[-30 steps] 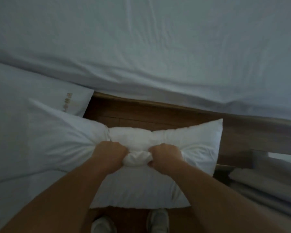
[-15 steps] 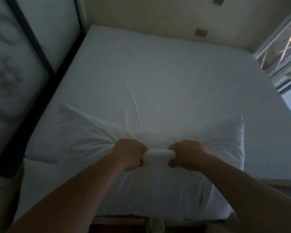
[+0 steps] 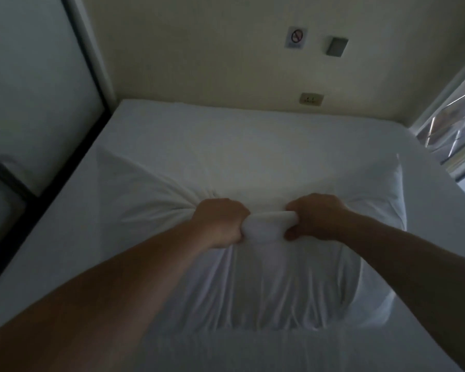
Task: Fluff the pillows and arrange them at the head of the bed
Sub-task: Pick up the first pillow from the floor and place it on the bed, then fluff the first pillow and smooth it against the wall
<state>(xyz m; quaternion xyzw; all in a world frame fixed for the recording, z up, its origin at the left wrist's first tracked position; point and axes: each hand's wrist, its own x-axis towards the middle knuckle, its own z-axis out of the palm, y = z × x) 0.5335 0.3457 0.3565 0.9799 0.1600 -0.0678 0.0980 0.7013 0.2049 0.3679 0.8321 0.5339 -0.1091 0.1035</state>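
Two hands, left hand (image 3: 220, 226) and right hand (image 3: 317, 218), are fisted close together, bunching the soft white fabric pillow (image 3: 266, 277) above the white-sheeted bed (image 3: 226, 135) beyond them.

Cream wall (image 3: 199, 49) and its fittings

A no-smoking sign (image 3: 296, 37) sits beside a grey wall plate (image 3: 337, 46), a socket (image 3: 312, 99) below them; a dark-framed panel (image 3: 32, 103) stands left, a window (image 3: 457, 124) right.

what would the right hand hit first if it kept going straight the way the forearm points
The right hand, its grip closed on the pillow, points up and left toward the left hand. It would likely meet the bunched pillow fabric first, then that hand; depth is unclear.
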